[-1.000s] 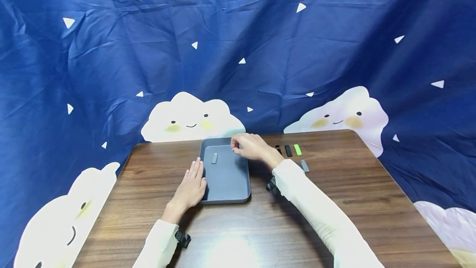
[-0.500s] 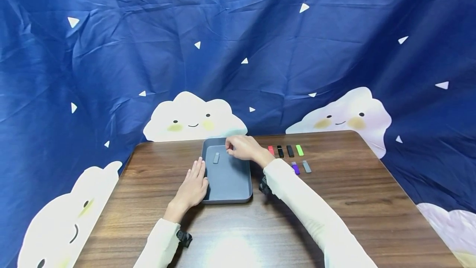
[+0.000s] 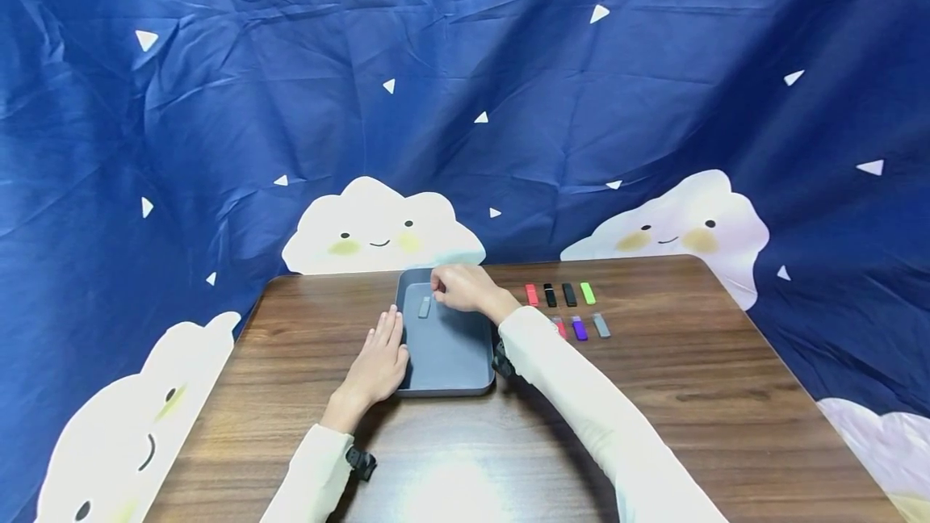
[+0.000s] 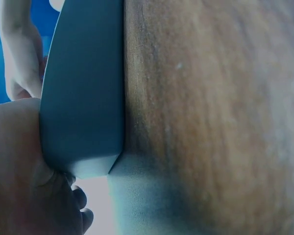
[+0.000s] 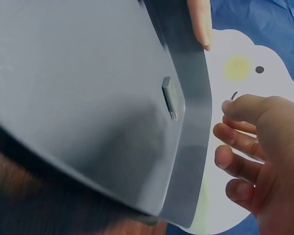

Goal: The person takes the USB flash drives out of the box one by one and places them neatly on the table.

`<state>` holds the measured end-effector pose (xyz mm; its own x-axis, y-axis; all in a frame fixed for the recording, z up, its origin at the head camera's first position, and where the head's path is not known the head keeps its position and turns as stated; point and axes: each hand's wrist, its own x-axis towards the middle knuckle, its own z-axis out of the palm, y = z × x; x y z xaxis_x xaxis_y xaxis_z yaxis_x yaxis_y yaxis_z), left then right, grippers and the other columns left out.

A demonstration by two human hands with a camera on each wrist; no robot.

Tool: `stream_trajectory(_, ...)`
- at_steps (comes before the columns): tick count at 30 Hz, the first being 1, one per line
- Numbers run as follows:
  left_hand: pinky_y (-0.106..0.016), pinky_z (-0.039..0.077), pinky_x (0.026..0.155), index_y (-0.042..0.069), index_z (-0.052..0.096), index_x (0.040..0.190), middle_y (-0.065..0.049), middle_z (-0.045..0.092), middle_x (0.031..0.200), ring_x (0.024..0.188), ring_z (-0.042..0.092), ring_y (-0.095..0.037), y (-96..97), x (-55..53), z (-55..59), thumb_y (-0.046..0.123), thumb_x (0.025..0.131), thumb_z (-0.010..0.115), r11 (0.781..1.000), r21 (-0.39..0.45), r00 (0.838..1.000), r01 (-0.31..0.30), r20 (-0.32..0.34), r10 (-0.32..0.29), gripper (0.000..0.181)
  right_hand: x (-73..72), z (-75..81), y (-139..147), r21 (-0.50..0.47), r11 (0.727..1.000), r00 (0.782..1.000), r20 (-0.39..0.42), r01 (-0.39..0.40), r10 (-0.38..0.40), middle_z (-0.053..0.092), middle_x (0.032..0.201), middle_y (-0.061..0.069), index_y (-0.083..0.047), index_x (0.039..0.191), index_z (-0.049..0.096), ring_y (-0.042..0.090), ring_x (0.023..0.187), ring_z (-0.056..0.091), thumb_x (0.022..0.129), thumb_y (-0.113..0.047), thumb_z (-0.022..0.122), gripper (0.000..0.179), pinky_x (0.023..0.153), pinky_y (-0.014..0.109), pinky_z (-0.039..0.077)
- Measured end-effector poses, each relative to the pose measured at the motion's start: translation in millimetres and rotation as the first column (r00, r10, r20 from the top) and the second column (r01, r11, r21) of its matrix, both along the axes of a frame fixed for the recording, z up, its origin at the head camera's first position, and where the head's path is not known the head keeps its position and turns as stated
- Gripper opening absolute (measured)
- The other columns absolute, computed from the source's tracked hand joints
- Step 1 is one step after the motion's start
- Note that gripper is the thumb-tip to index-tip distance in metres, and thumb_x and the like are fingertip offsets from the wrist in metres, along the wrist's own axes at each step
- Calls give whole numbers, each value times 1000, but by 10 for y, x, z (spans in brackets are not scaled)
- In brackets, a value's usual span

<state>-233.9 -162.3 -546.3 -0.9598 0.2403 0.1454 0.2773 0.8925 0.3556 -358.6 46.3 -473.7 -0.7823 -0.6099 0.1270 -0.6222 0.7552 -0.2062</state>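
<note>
A small grey USB stick (image 3: 425,307) lies near the far left corner inside the grey tray (image 3: 446,353). My right hand (image 3: 463,286) hovers over the tray's far part, just right of the stick. In the right wrist view, the fingers (image 5: 242,139) are loosely curled with nothing between them, apart from the USB stick (image 5: 170,97). With fingers straight and together, my left hand (image 3: 376,357) rests along the tray's left wall. The left wrist view has the palm (image 4: 19,161) against the tray's outer side (image 4: 83,88).
Right of the tray, several USB sticks lie in two rows on the wooden table (image 3: 690,394): a red one (image 3: 532,294), two black ones, a green one (image 3: 588,293), then another red one, a purple one (image 3: 579,328) and a grey one (image 3: 601,325). A blue curtain (image 3: 508,63) hangs behind.
My right hand has moved left over the tray toward the grey USB stick. Its arm has uncovered red and purple USB sticks on the table. My left hand stays at the tray's left wall.
</note>
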Motion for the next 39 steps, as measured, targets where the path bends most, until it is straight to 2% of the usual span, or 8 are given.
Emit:
stream_trajectory(6,-63,23,132,-10,26,164,-25,18,176,164,20,-45,-14,-2,-10,19,110,39,1000,-6,1000,1,-6,-1,63,-9,-34,-114,19,999,999,37,27,-28,73,104,-2,-18,114,73,15,89,65,103,-28,70,16,79,35,57)
stream_trajectory(17,-64,24,131,-10,26,164,-25,19,176,164,21,-45,-12,15,25,17,110,39,1000,10,1000,-3,-2,3,62,-32,-166,-208,93,995,997,66,44,-51,70,117,0,-17,130,69,20,98,68,104,-34,67,31,88,40,58)
stream_trajectory(22,-61,23,133,-8,24,166,-22,15,178,165,18,-43,-3,18,41,20,112,39,1000,-9,1000,-10,26,10,63,-36,-223,-215,109,992,995,77,59,-68,68,129,3,-16,138,66,25,108,70,104,-35,67,39,95,44,59)
stream_trajectory(25,-61,23,132,-9,24,165,-23,16,178,165,19,-43,-7,18,41,20,111,40,1000,-11,1000,-9,20,9,63,-41,-245,-228,121,990,993,88,65,-76,65,138,5,-15,143,64,27,113,70,105,-38,67,44,99,45,58)
stream_trajectory(32,-61,22,133,-8,21,166,-22,13,178,165,17,-42,-26,-23,-17,20,111,39,1000,-14,1000,-2,25,3,64,-65,-320,-308,174,982,989,112,77,-97,56,154,7,-15,153,57,28,122,68,104,-46,66,59,105,44,56)
stream_trajectory(36,-60,23,133,-8,23,166,-22,15,178,165,18,-42,-10,-1,10,20,111,40,1000,-17,1000,-13,23,13,63,-84,-374,-348,192,978,990,101,77,-97,55,155,8,-15,153,56,29,124,68,103,-50,67,62,106,44,56)
stream_trajectory(39,-59,22,133,-7,23,166,-21,15,178,166,17,-40,-18,3,11,20,112,40,1000,-19,1000,-17,25,18,63,-84,-387,-366,197,978,991,97,75,-95,57,152,8,-14,151,58,28,119,69,102,-49,68,62,104,44,57)
